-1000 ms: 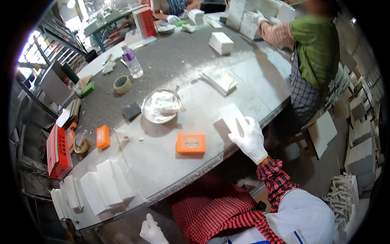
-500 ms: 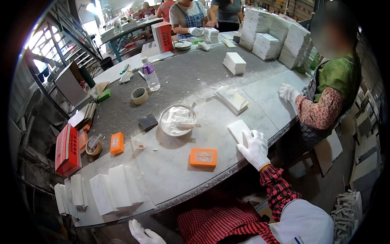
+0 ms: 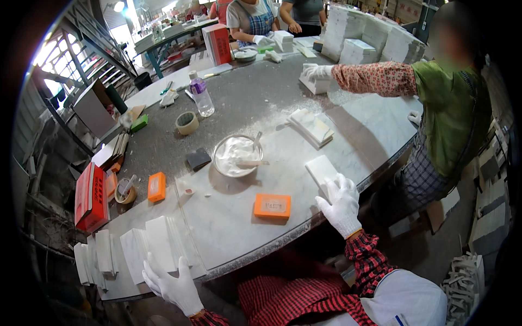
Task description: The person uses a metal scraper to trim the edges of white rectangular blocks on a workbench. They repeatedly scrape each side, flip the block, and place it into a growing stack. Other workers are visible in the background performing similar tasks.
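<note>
My right hand (image 3: 340, 205), in a white glove, lies over the near end of a flat white tile (image 3: 319, 167) on the marble table (image 3: 234, 228) and holds it. My left hand (image 3: 169, 283), also gloved, has its fingers spread at the table's front edge, just below a row of white tiles (image 3: 155, 250) and touching nothing that I can make out. An orange block (image 3: 272, 206) sits between the two hands. Behind it stands a metal bowl (image 3: 236, 156) of white paste with a tool in it.
A person in a green vest (image 3: 451, 108) stands at the right, with a gloved hand on a white block (image 3: 315, 82). Also on the table are stacked tiles (image 3: 312, 126), a dark sponge (image 3: 198, 158), a small orange block (image 3: 156, 186), a tape roll (image 3: 187, 123), a bottle (image 3: 201, 95) and a red box (image 3: 89, 196).
The person at the right has reached an arm across the table to a white block. My left hand has risen toward the front tiles. My right hand stays on its tile.
</note>
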Motion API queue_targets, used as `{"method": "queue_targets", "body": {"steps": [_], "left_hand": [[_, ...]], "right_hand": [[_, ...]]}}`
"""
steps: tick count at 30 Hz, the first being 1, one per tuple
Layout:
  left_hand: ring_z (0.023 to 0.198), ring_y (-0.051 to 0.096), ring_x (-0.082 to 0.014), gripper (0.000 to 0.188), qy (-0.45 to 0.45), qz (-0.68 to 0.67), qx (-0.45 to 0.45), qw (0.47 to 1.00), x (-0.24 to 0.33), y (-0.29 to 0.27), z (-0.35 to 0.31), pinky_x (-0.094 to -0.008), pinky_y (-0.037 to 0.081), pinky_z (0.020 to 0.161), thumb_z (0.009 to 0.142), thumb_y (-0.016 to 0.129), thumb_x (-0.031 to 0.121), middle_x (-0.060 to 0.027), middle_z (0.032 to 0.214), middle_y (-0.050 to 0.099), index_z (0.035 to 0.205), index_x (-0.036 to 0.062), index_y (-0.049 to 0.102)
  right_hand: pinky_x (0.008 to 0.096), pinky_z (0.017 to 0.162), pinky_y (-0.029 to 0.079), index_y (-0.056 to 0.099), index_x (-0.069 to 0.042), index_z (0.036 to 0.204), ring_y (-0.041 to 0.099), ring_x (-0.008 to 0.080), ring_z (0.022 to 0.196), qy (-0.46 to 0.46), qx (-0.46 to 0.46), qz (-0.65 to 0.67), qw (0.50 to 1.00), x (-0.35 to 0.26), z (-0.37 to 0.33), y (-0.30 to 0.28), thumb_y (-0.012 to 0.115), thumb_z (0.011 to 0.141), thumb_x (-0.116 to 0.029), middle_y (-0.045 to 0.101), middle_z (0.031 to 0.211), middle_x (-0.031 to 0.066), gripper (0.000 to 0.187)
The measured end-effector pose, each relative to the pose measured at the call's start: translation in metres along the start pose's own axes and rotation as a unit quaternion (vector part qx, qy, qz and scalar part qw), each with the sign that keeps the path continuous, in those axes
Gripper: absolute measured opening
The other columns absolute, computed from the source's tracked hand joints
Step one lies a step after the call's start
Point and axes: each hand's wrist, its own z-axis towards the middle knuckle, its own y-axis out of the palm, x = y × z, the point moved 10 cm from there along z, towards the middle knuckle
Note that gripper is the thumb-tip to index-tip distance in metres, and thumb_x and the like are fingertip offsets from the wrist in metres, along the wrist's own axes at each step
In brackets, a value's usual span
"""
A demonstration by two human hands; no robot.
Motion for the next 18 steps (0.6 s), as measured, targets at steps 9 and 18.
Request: {"method": "queue_targets", "body": {"steps": [9, 18], "left_hand": [[0.148, 0.036, -0.0457, 0.077, 0.035, 0.081, -0.025, 0.996, 0.004, 0.019, 0.013, -0.0615, 0.025, 0.123, 0.089, 0.077, 0.041, -0.0123, 0.153, 0.053, 0.157, 0.0185, 0.048], [0.146, 0.035, -0.0435, 0.082, 0.01, 0.051, -0.034, 0.998, -0.014, 0.033, 0.027, -0.0543, 0.027, 0.122, 0.085, 0.079, 0.03, -0.0164, 0.148, 0.055, 0.158, 0.018, 0.046]], "right_hand": [[0.0536, 0.102, 0.044, 0.06, -0.017, 0.137, 0.051, 0.0408, 0.124, 0.036, 0.015, -0.008, 0.999, 0.026, -0.005, 0.01, 0.079, 0.083, -0.041, 0.053, 0.139, 0.0158, 0.062], [0.0528, 0.102, 0.044, 0.061, -0.019, 0.137, 0.05, 0.0393, 0.124, 0.051, 0.018, 0.011, 0.998, 0.029, -0.001, 0.012, 0.08, 0.083, -0.038, 0.054, 0.138, 0.0132, 0.06]]}}
